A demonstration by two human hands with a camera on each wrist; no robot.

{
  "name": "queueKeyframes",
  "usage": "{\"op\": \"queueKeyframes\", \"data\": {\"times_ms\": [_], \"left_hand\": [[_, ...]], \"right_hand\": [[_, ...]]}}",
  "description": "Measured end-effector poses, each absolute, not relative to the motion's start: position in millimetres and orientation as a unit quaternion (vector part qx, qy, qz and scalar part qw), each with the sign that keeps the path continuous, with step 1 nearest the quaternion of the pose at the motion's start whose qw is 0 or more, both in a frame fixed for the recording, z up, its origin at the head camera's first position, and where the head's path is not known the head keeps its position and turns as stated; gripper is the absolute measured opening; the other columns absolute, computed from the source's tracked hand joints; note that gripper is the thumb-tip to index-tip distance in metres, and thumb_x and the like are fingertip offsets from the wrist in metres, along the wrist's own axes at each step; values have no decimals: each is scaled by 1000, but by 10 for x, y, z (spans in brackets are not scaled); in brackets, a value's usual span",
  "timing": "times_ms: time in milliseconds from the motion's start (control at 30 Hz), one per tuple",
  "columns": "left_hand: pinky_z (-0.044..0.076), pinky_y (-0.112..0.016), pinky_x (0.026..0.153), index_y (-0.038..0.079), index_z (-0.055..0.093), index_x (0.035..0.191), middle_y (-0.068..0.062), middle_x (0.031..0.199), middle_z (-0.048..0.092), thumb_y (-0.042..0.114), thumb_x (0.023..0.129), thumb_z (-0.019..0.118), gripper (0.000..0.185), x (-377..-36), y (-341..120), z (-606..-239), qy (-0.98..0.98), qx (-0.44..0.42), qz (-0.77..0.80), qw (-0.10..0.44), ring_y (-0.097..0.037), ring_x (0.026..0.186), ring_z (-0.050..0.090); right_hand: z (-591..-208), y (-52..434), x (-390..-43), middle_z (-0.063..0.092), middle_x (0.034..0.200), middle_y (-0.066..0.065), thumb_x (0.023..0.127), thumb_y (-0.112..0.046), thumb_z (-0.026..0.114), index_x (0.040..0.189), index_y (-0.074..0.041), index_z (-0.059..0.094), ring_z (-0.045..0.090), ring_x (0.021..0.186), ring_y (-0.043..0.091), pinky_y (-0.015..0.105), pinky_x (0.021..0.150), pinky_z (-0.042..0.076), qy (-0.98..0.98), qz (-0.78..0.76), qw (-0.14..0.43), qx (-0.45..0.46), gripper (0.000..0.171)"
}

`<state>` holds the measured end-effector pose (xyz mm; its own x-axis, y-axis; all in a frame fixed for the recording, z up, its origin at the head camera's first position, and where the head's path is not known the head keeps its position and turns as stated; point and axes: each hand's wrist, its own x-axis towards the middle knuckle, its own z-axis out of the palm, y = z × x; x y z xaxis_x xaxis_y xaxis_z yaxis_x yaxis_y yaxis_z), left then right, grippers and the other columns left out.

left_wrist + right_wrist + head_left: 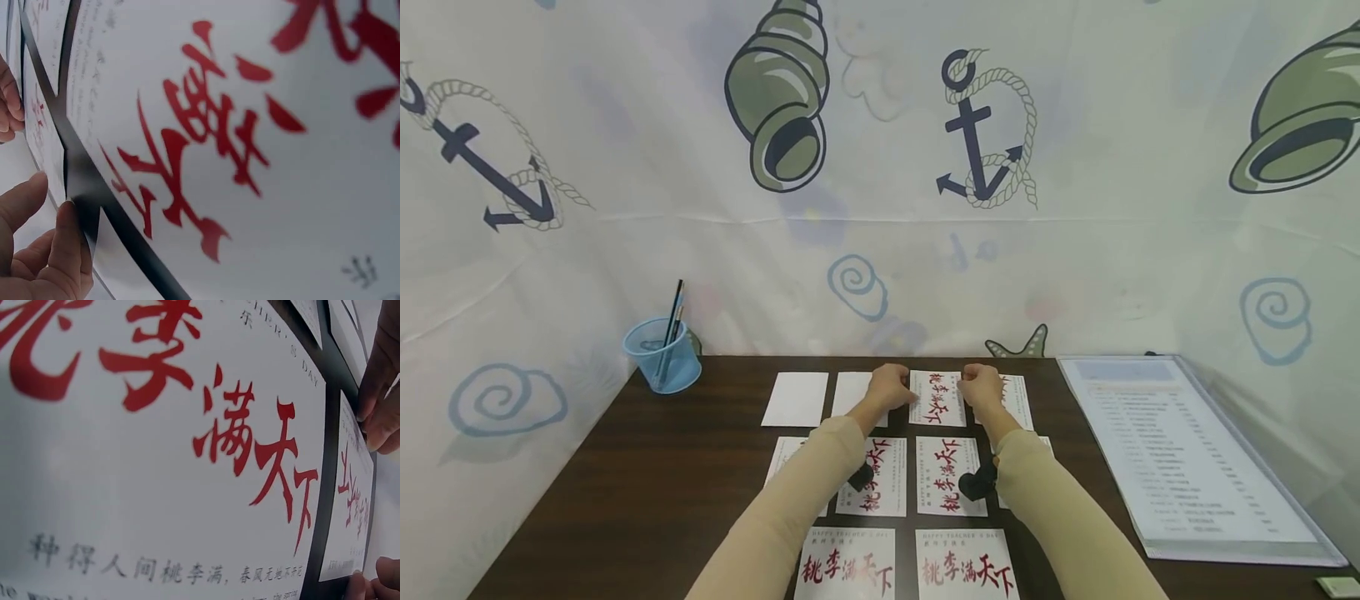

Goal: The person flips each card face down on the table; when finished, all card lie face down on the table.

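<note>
A white card with red brush lettering (937,398) lies in the back row, between both hands. My left hand (889,389) touches its left edge; in the left wrist view the thumb and a finger stand apart along that edge. From the other side, my right hand (982,390) has its fingertips at the card's right edge, close together in the right wrist view. Beneath my left hand a blank white card (850,390) is partly covered. A lettered card (1017,400) lies partly hidden behind my right hand.
More lettered cards (947,475) lie in rows nearer me, some under the forearms. A blank card (795,398) ends the back row at left. A blue cup (673,362) with pens stands at back left. A large printed sheet (1187,450) lies at right.
</note>
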<state>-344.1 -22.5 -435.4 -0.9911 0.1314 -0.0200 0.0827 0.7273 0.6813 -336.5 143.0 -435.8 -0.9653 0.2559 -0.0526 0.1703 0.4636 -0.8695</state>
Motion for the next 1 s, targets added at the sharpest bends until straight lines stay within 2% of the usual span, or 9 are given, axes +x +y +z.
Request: {"op": "queueKeyframes", "data": {"times_ms": [100,167,267,367,567,733,867,1000], "left_hand": [[48,-31,70,-4,65,99,-10,89,61,8,73,79,32,-3456,-210,-4392,937,69,342,27,-21,82,54],[40,-28,59,0,60,78,-6,73,52,7,72,80,22,-3463,-200,-4407,941,76,330,20,-18,70,45],[29,-26,53,6,42,62,-1,60,35,7,72,80,39,-3467,-194,-4411,942,81,326,14,-16,61,33],[26,-25,52,9,35,61,0,59,29,6,72,79,45,-3462,-192,-4404,940,84,331,15,-15,60,30],[29,-26,56,7,41,64,-1,65,34,8,73,79,39,-3447,-192,-4379,943,83,322,21,-16,64,35],[30,-27,57,6,42,65,-2,66,35,8,73,79,38,-3440,-172,-4359,944,81,320,23,-16,66,36],[30,-27,58,5,46,67,-2,68,37,9,74,79,34,-3426,-171,-4351,942,81,323,23,-16,67,37],[32,-28,59,3,54,73,-4,71,43,9,74,78,25,-3411,-180,-4367,944,78,321,22,-17,68,39]], "right_hand": [[-4373,1424,-3367,61,115,23,87,2,57,123,8,56,53,110,36,44,91,46,-860,495,35,-119,37],[-4380,1417,-3373,62,114,22,87,1,57,122,7,57,55,108,35,43,88,46,-862,492,34,-117,36],[-4386,1410,-3385,62,112,22,87,1,56,121,7,58,55,105,34,44,87,46,-866,485,34,-116,35],[-4391,1410,-3401,62,112,22,87,1,54,121,7,58,54,105,34,44,87,46,-868,482,30,-119,35],[-4395,1410,-3450,56,124,24,87,0,54,123,6,57,51,115,36,45,92,45,-865,483,14,-133,36],[-4346,1398,-3467,56,124,24,86,0,55,120,6,58,47,117,38,45,95,43,-865,480,9,-142,35],[-4330,1402,-3445,60,115,21,86,0,55,119,3,60,54,102,33,41,82,47,-868,478,17,-137,34],[-4372,1417,-3438,63,100,15,82,1,54,113,-1,63,55,88,27,36,71,42,-878,460,48,-122,32]]}}
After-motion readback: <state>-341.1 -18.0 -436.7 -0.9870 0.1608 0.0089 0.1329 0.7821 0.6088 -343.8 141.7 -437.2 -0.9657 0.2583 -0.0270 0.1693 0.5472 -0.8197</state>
